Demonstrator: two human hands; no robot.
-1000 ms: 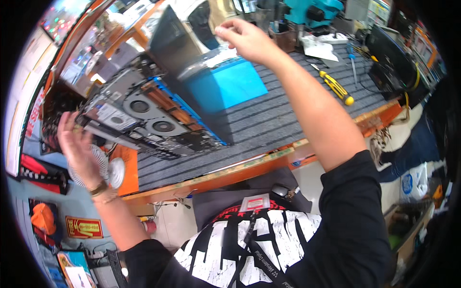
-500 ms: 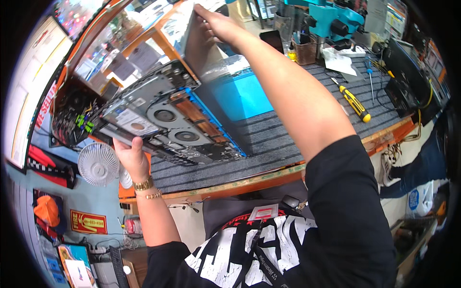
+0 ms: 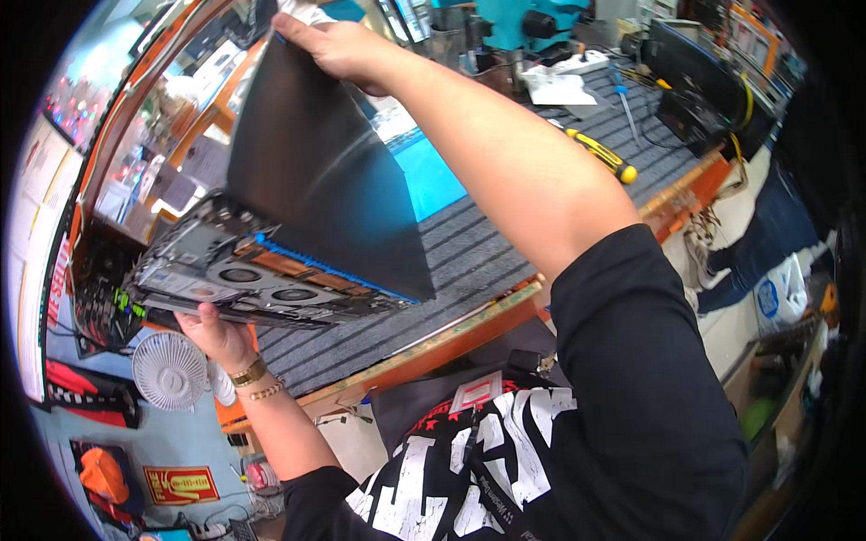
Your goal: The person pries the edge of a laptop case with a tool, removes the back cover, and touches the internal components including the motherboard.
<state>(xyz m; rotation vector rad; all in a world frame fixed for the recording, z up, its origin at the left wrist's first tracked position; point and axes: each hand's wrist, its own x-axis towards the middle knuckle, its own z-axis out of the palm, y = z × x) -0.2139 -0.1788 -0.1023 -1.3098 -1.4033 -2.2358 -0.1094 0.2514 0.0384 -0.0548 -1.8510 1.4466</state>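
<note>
A laptop is held tilted over the left part of the bench, its base (image 3: 352,311) stripped of its cover. Two round fans, copper-coloured heat pipes and a blue strip show on the bared side. My left hand (image 3: 216,335) grips the base's near left edge, thumb on top and fingers mostly hidden beneath. The dark lid (image 3: 316,171) stands at an angle to the base, its broad dark face in view. Up at the lid's top corner, my right hand (image 3: 338,52) is closed on the edge, thumb along it.
Behind the lid a light-blue mat (image 3: 431,176) lies on the grey striped bench cover (image 3: 487,239). A yellow-and-black screwdriver (image 3: 606,157) and a blue-handled screwdriver (image 3: 622,101) lie farther right. A white desk fan (image 3: 170,370) is left of the bench. Another person's legs (image 3: 753,239) show at right.
The lid has turned from nearly edge-on to showing its broad dark face. The laptop base has tipped flatter, both hands still on it. The whole view has shifted, moving the bench leftward.
</note>
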